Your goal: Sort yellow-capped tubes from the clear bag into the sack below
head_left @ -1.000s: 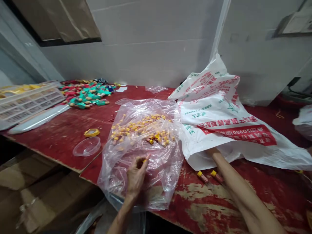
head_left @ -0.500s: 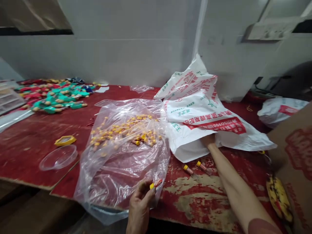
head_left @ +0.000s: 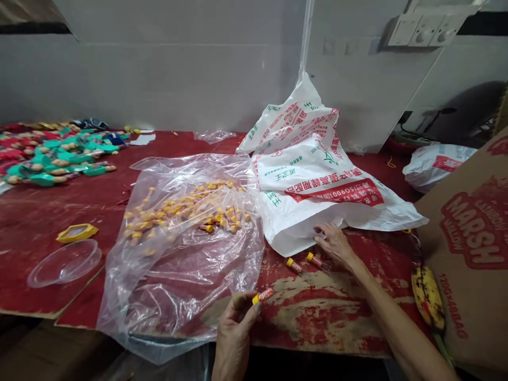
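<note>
In the head view, your left hand [head_left: 235, 330] holds a yellow-capped tube [head_left: 263, 296] with red markings over the front of the tabletop [head_left: 309, 304], just beyond the near right corner of the clear plastic bag [head_left: 186, 280]. That grip is closed, thumb and fingers pinching at the cap end, so the tube's body points away to the right. Your right hand [head_left: 335, 242] is at the mouth of the white printed sack [head_left: 297, 217]; its grip is half-curled, with a gap between thumb and fingers and nothing visible in it.

The tube looks small and light, so expect it to need little force. Its body appears to be smooth, stiff plastic, likely to slip or roll if you pinch it off-centre; the cap should give you the surer hold. Squeeze gently, since a thin wall could crack.

Two more capped tubes [head_left: 294, 265] lie on their sides before the sack's mouth; take each across its cap. The plastic bag, with many yellow-capped pieces [head_left: 214, 211] heaped towards its far half, looks limp and slick, so you would do better to gather its edge than press on the film. The sack seems stiffer, creasing rather than draping; hold it by the rim.
</note>
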Motion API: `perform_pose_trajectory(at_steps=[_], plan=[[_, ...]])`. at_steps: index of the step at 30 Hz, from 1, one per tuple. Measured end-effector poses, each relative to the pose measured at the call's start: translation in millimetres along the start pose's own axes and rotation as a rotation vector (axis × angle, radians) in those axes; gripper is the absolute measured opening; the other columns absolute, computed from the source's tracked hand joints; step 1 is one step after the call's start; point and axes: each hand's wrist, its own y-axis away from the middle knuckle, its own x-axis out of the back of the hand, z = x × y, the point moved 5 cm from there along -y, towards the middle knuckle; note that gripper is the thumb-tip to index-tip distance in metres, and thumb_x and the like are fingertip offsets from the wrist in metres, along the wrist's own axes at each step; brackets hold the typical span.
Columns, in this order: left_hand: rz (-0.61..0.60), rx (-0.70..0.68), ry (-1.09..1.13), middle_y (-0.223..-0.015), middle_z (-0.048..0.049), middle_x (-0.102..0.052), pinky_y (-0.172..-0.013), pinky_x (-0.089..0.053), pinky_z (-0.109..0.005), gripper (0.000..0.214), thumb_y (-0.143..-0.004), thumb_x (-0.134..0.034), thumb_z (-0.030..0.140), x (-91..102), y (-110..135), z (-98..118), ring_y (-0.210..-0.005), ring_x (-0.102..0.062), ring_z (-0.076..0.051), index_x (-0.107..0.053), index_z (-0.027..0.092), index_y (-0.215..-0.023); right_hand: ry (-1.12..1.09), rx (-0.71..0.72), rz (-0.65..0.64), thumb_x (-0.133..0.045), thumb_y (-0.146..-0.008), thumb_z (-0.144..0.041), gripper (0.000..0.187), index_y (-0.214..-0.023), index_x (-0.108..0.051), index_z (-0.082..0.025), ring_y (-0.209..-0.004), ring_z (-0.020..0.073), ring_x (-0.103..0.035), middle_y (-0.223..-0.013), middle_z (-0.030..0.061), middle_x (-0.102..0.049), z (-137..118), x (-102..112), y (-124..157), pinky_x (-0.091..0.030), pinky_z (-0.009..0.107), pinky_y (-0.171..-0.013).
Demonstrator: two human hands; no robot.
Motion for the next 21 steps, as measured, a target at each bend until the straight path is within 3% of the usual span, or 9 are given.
perform_pose_trajectory(at_steps=[4,9,13,16,18,21], plan=[[-0.079,0.002,0.008,-0.080,-0.0009,-0.068,-0.071,-0.048,-0.022,0.040,-0.050,-0.086,0.039,-18.6,3.1,-3.6,-0.075,-0.061,-0.014,-0.069,0.018,-0.081,-0.334,0.178,0.024,-0.046,-0.084,-0.021,0.024,-0.104,-0.059,-0.019,-0.096,0.0195,-0.056,-0.102,0.0073,-0.063,-30.4,12.8,63.2,-0.046,0.031,-0.082],[-0.145,-0.063,-0.012,-0.085,-0.0021,-0.069,-0.076,-0.047,-0.025,0.034,-0.059,-0.081,0.038,-34.4,10.0,-8.4,-0.081,-0.062,-0.016,-0.068,0.018,-0.084,-0.435,0.391,-0.021,-0.047,-0.079,-0.013,0.028,-0.104,-0.057,-0.022,-0.106,0.0212,-0.055,-0.106,0.0057,-0.064,-68.6,11.5,102.3,-0.037,0.044,-0.101],[-0.167,-0.089,-0.021,-0.086,-0.0024,-0.068,-0.078,-0.047,-0.025,0.031,-0.062,-0.079,0.035,-33.3,14.2,-11.5,-0.082,-0.061,-0.016,-0.069,0.019,-0.086,-0.553,0.255,-0.139,-0.049,-0.077,-0.015,0.042,-0.119,-0.052,-0.023,-0.099,0.0206,-0.058,-0.108,0.0062,-0.063,-82.0,-0.1,111.7,-0.048,0.037,-0.086],[-0.148,-0.083,0.000,-0.088,-0.0028,-0.068,-0.078,-0.047,-0.026,0.033,-0.062,-0.080,0.035,-28.3,15.6,-14.9,-0.082,-0.061,-0.016,-0.068,0.019,-0.088,-0.838,0.106,-0.151,-0.052,-0.080,-0.020,0.058,-0.136,-0.038,-0.025,-0.090,0.0177,-0.061,-0.106,0.0051,-0.063,-87.2,-6.2,115.5,-0.050,0.031,-0.077],[-0.127,-0.089,0.022,-0.089,-0.0025,-0.067,-0.077,-0.047,-0.025,0.035,-0.061,-0.080,0.034,-26.2,16.4,-17.1,-0.082,-0.061,-0.015,-0.068,0.019,-0.090,-1.115,0.004,-0.075,-0.057,-0.080,-0.024,0.054,-0.131,-0.039,-0.027,-0.084,0.0160,-0.062,-0.095,0.0014,-0.063,-87.8,-9.1,117.4,-0.050,0.029,-0.075],[-0.153,-0.083,0.026,-0.085,-0.0013,-0.067,-0.074,-0.047,-0.024,0.032,-0.062,-0.080,0.033,-29.7,18.8,-21.4,-0.078,-0.060,-0.014,-0.067,0.019,-0.088,-1.398,-0.119,0.048,-0.066,-0.076,-0.026,0.037,-0.107,-0.047,-0.027,-0.076,0.0139,-0.062,-0.085,-0.0029,-0.062,-87.7,-17.0,122.2,-0.050,0.027,-0.074]])
